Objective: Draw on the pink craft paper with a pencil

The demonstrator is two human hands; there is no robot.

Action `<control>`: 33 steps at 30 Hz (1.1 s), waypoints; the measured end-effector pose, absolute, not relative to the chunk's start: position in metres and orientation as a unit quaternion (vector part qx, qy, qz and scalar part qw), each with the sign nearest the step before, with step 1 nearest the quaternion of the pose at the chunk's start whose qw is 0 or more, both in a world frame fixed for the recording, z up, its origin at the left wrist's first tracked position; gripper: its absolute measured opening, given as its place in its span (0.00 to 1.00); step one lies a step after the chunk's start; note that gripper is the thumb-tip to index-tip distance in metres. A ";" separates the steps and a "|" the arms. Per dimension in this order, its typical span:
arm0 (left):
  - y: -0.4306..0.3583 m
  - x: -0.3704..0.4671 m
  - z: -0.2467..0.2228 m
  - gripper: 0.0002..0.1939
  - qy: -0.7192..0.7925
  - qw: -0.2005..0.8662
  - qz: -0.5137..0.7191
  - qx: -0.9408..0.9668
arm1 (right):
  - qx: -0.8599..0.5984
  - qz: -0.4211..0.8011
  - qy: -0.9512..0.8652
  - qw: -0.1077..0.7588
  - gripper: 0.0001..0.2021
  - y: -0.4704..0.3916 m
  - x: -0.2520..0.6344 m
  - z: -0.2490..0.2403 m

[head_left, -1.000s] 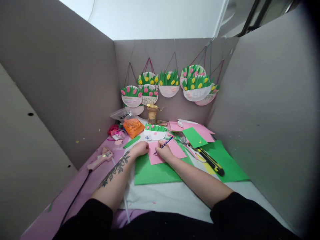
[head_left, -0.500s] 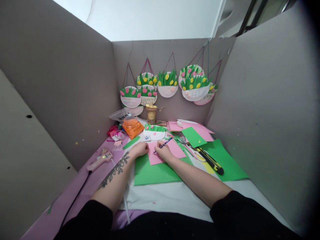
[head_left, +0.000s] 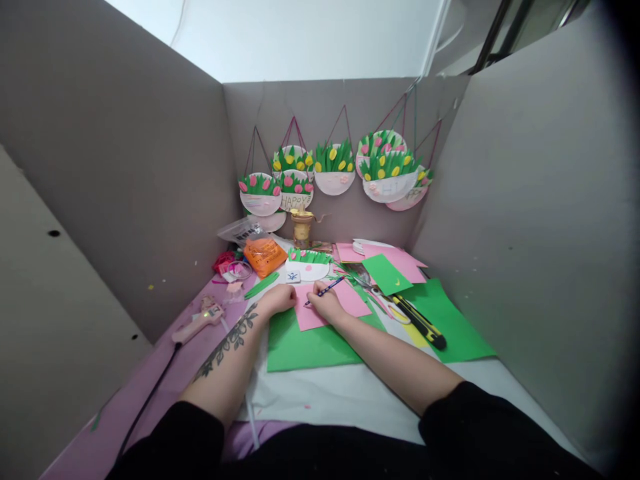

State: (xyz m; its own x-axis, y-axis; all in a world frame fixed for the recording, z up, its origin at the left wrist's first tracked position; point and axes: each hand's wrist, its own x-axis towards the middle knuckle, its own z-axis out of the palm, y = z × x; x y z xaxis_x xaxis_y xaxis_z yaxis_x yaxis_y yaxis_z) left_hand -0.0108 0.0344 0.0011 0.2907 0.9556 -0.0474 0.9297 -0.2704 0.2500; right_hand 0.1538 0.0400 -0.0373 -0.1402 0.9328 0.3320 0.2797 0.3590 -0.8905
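My right hand [head_left: 324, 305] is wrapped round a dark blue patterned pencil [head_left: 333, 285], its tip on a sheet of pink paper [head_left: 356, 304]. At that sheet's left edge my left hand [head_left: 280, 301] rests with curled fingers; whether anything is inside them is hidden. Beneath the pink paper lies a larger green sheet [head_left: 305, 353]. Just beyond my hands is a white half-round paper plate piece [head_left: 320, 269] with green paper grass and pink flowers, a small white card marked with a character [head_left: 293, 276] beside it.
Scissors [head_left: 387, 307] and a yellow-black utility knife [head_left: 423, 323] lie right of my hands, near green paper [head_left: 460, 333]. A pink glue gun [head_left: 200, 323] with a cord is at the left. An orange bag [head_left: 265, 257] sits behind. Plate baskets [head_left: 335, 181] hang on the back panel.
The pencil tip has shifted very slightly on the pink paper. The whole view has drifted a little to the left. Both hands keep almost the same pose.
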 end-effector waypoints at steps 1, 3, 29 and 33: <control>0.034 -0.011 0.001 0.09 0.592 0.113 0.057 0.796 | -0.450 0.342 -0.673 0.477 0.08 0.041 0.154 -0.038; 0.035 -0.011 0.000 0.09 0.589 0.109 0.058 0.798 | -0.448 0.342 -0.674 0.477 0.08 0.042 0.154 -0.040; 0.034 -0.011 0.001 0.10 0.591 0.119 0.056 0.796 | -0.449 0.326 -0.691 0.464 0.11 0.041 0.154 -0.041; 0.035 -0.011 0.000 0.09 0.588 0.112 0.061 0.799 | -0.447 0.327 -0.691 0.464 0.11 0.041 0.153 -0.041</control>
